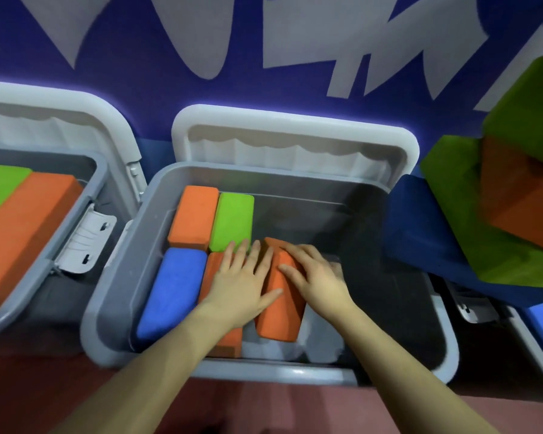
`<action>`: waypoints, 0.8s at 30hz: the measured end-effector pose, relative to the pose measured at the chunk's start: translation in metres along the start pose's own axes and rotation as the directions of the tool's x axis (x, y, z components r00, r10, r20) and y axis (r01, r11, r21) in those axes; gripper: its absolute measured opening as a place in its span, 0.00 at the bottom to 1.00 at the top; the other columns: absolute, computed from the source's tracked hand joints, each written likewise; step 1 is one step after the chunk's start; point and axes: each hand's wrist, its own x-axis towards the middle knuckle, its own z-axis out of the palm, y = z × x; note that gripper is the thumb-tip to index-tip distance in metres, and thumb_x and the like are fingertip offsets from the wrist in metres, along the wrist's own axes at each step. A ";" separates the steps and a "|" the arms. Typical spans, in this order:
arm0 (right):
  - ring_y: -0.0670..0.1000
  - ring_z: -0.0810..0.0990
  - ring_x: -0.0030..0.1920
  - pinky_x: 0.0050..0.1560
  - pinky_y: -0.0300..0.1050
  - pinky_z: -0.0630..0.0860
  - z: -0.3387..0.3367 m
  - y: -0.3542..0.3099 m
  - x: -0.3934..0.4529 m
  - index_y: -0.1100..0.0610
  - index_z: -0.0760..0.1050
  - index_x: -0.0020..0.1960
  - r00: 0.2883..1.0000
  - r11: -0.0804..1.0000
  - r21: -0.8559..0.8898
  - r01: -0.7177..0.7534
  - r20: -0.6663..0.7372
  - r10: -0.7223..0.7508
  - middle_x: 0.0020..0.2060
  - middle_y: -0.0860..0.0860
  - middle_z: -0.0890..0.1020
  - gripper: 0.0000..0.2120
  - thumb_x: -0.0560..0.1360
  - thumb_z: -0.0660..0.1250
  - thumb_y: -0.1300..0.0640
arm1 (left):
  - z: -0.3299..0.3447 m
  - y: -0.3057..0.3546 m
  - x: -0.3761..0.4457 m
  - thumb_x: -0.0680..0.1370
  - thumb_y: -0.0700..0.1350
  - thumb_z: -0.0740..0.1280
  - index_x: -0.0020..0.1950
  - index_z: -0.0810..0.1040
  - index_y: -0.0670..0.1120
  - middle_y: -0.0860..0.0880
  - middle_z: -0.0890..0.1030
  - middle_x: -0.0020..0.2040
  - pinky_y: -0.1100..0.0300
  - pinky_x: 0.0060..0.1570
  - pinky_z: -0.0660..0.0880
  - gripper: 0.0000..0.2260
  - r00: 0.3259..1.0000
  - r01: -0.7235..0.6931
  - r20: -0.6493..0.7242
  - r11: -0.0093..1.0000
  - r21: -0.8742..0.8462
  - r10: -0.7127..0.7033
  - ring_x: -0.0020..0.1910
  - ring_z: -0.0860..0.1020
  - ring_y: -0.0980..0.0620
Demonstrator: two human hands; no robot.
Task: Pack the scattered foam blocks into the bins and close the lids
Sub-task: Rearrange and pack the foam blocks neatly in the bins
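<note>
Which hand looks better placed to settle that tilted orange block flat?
Probably the right hand: it lies on top of the tilted orange block, while the left hand mostly rests on the neighbouring orange block.

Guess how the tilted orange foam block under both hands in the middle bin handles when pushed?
The tilted orange rectangular foam block likely slides rather than rolls, given its flat faces. Probably light: the left hand and right hand rest on it with relaxed fingers. Its matte surface looks grippy, not slippery.

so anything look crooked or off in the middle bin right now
Yes. The orange block under both hands sits tilted, one end raised, not flat like the blue block and green block packed in rows. The left hand and right hand press on it with flat fingers.
</note>
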 end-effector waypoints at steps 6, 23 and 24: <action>0.53 0.62 0.73 0.70 0.50 0.55 0.014 -0.002 0.010 0.46 0.54 0.77 1.000 0.991 -0.135 -0.003 -0.013 0.001 0.78 0.49 0.48 0.30 0.79 0.50 0.36 | -0.007 -0.023 0.023 0.78 0.63 0.49 0.73 0.69 0.52 0.38 0.70 0.70 0.43 0.68 0.57 0.28 0.963 0.262 -0.047 0.963 -0.068 -0.266 0.69 0.68 0.37; 0.54 0.49 0.78 0.75 0.50 0.45 0.022 -0.002 0.030 0.51 0.38 0.78 0.978 0.926 -0.334 0.174 0.166 -0.124 0.77 0.50 0.37 0.48 0.72 0.63 0.33 | 0.005 -0.042 0.019 0.79 0.57 0.48 0.78 0.49 0.58 0.50 0.49 0.79 0.51 0.73 0.41 0.26 0.977 0.160 -0.093 0.944 -0.288 -0.194 0.78 0.45 0.47; 0.54 0.48 0.78 0.75 0.50 0.45 0.022 0.001 0.031 0.51 0.37 0.78 0.977 0.925 -0.335 0.180 0.170 -0.129 0.75 0.49 0.35 0.50 0.72 0.67 0.37 | 0.003 -0.043 0.019 0.80 0.57 0.52 0.78 0.48 0.59 0.50 0.47 0.79 0.50 0.73 0.41 0.27 0.983 0.151 -0.062 0.947 -0.284 -0.175 0.78 0.44 0.46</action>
